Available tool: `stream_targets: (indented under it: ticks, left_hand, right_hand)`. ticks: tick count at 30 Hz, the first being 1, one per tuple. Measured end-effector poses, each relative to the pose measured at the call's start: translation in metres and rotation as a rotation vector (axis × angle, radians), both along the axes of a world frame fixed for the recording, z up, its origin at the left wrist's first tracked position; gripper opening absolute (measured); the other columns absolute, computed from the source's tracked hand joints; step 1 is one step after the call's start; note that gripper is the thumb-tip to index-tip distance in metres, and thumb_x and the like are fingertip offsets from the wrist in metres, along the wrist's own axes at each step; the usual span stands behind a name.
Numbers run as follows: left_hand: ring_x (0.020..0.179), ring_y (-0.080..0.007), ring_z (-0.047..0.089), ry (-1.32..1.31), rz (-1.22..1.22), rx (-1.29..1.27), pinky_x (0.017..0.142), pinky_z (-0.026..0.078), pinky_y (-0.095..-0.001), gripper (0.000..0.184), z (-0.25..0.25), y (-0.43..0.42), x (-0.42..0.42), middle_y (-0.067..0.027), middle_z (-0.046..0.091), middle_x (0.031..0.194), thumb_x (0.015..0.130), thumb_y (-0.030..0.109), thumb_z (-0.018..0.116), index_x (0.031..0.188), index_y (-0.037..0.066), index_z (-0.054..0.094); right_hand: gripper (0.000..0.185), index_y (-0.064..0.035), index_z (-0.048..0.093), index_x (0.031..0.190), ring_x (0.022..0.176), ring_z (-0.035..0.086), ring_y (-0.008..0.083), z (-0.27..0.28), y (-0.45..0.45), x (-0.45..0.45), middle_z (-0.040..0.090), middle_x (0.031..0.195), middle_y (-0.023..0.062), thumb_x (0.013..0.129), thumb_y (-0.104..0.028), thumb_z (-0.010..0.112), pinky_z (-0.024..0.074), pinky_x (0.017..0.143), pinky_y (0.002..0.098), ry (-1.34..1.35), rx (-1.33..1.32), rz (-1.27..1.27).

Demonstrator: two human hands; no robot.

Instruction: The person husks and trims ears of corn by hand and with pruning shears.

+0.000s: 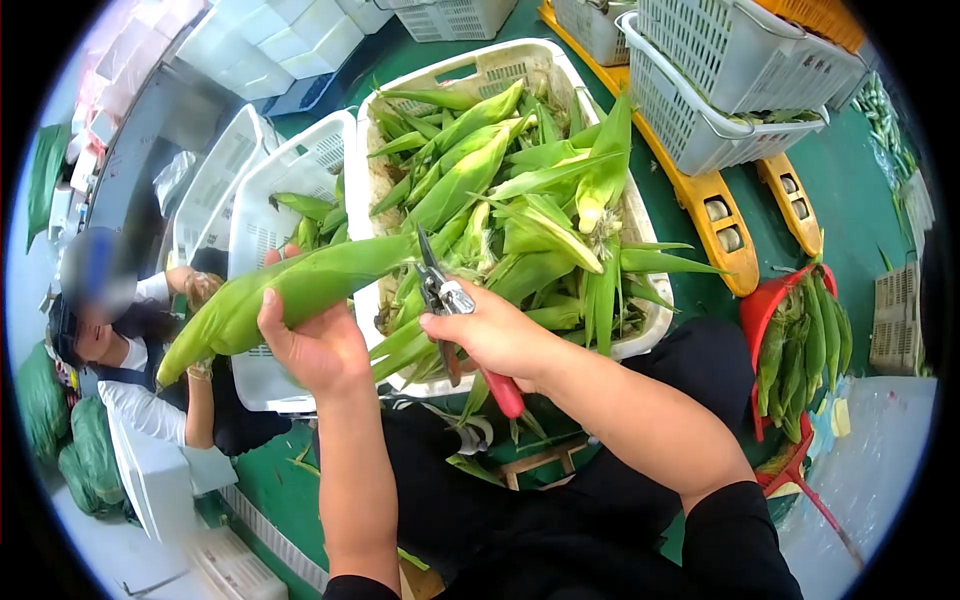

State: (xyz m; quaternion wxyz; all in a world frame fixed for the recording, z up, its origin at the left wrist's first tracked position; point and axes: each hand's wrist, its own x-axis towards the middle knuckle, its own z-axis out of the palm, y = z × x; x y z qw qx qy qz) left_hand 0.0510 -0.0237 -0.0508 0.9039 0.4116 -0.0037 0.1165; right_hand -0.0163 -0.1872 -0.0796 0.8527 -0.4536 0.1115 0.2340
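Evidently, Both Hands Full: Green Ear of Corn (pixel 225 312) and Shears (pixel 437 288)

Fingers and thumb of the left hand (pixel 325 345) are clamped around the unhusked ear of corn, which slants from the left of the frame up to the middle. Those of the right hand (pixel 495 335) close on the red-ended shears; the blades meet the ear's upper right end in view, though I cannot tell whether they bite. Beyond them, at top centre, a heap of corn (pixel 540 180) fills a large white crate (pixel 655 322). Left of it stands another white crate (pixel 262 200), with more green ears inside. A co-worker (pixel 148 405) in white sleeves sits at the left edge. Stacked pale crates (pixel 735 65) and yellow forks (pixel 690 195) occupy the upper right; at right, a red scoop (pixel 768 290) holds green ears.
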Motion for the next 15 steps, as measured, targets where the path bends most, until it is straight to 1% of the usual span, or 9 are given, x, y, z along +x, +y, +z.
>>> stream_targets:
  ticks: [1,2,5,8,11,12,13,15]
  left_hand:
    - [0.122,-0.0255,0.053,-0.002,-0.002,0.002,0.108,0.041,-0.0484,0.056,-0.001,0.0,0.0,-0.0129,0.055,0.129,0.09,0.03,0.062,0.137,0.002,0.048]
    - [0.122,-0.0255,0.053,-0.003,-0.002,0.004,0.108,0.041,-0.0486,0.056,-0.001,0.0,0.0,-0.013,0.055,0.129,0.09,0.029,0.061,0.137,0.002,0.048]
    - [0.123,-0.0253,0.052,-0.017,-0.04,0.036,0.107,0.042,-0.0488,0.054,-0.004,0.001,-0.001,-0.0136,0.055,0.129,0.09,0.027,0.061,0.137,0.002,0.049]
    - [0.124,-0.0254,0.052,-0.035,-0.033,0.081,0.106,0.043,-0.0491,0.053,-0.008,0.003,0.003,-0.0144,0.055,0.129,0.09,0.026,0.061,0.136,0.002,0.049]
    - [0.124,-0.0253,0.052,-0.039,0.071,0.073,0.106,0.044,-0.0489,0.054,-0.005,0.013,0.011,-0.0149,0.055,0.129,0.09,0.025,0.061,0.136,0.001,0.048]
    - [0.124,-0.0253,0.052,-0.041,0.113,0.062,0.105,0.044,-0.0488,0.054,-0.002,0.019,0.015,-0.015,0.055,0.129,0.089,0.024,0.061,0.137,0.001,0.047]
    - [0.123,-0.0253,0.052,-0.06,0.105,0.042,0.105,0.045,-0.0487,0.055,0.002,0.025,0.016,-0.015,0.055,0.129,0.089,0.022,0.061,0.137,0.001,0.046]
    - [0.122,-0.0254,0.053,-0.113,0.094,0.001,0.105,0.045,-0.0485,0.056,0.014,0.04,0.017,-0.015,0.055,0.129,0.088,0.019,0.062,0.138,0.001,0.045]
  right_hand:
    - [0.035,-0.006,0.05,0.128,0.057,0.049,0.0107,0.0,-0.001,0.0,0.053,0.079,0.0019,0.095,-0.016,0.058,0.0405,0.047,0.0279,-0.004,-0.027,-0.028]
    - [0.031,-0.0042,0.051,0.123,0.057,0.05,0.0113,0.001,-0.003,0.0,0.053,0.077,0.0025,0.095,-0.016,0.059,0.0425,0.05,0.0283,-0.004,-0.049,0.0]
    - [0.032,-0.0076,0.051,0.12,0.066,0.054,0.0145,-0.007,0.0,0.006,0.056,0.086,0.0044,0.095,-0.024,0.062,0.0489,0.062,0.0319,-0.036,-0.143,0.026]
    - [0.027,-0.0082,0.053,0.114,0.058,0.053,0.0139,-0.014,0.004,0.01,0.056,0.078,0.004,0.095,-0.026,0.061,0.0471,0.059,0.0307,0.049,-0.055,-0.052]
    - [0.019,-0.0065,0.053,0.103,0.061,0.054,0.0139,-0.024,0.007,0.007,0.054,0.073,0.0029,0.096,-0.023,0.057,0.0468,0.057,0.0307,0.16,-0.035,-0.227]
    - [0.017,-0.0076,0.052,0.102,0.064,0.054,0.0133,-0.032,-0.002,0.011,0.053,0.074,0.0029,0.096,-0.023,0.057,0.0469,0.058,0.0297,0.159,-0.097,-0.283]
    - [0.018,-0.0077,0.051,0.102,0.067,0.055,0.0138,-0.041,-0.009,0.013,0.054,0.077,0.0033,0.094,-0.021,0.059,0.0471,0.061,0.0303,0.191,-0.097,-0.391]
    - [0.035,-0.0043,0.051,0.121,0.077,0.056,0.0148,-0.051,-0.016,0.014,0.058,0.088,0.0055,0.092,-0.02,0.062,0.0476,0.07,0.0298,0.107,-0.254,-0.359]
